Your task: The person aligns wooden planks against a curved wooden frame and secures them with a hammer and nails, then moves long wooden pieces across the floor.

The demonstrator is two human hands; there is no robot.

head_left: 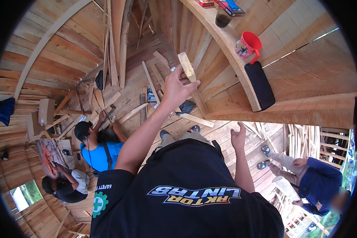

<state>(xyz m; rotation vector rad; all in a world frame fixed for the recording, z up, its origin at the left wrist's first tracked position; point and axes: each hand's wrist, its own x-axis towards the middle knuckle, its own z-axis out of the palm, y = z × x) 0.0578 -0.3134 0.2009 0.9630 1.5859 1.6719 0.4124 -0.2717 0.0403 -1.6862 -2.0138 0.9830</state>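
Observation:
My left hand (176,89) is raised out in front, its fingers and thumb closed around a short, pale wood block (187,66). The block points upward and away from me, near a curved wooden rib. Lower and to the right, my right hand (238,137) hangs in the air below the plank edge. Its fingers are partly spread and nothing shows in them.
On the rib ledge (226,43) stand a glass of dark drink (223,18), a red cup (250,43) and a black phone (260,85). Loose timber (150,79) litters the floor. Two people (101,148) work at left; another person (317,178) sits at right.

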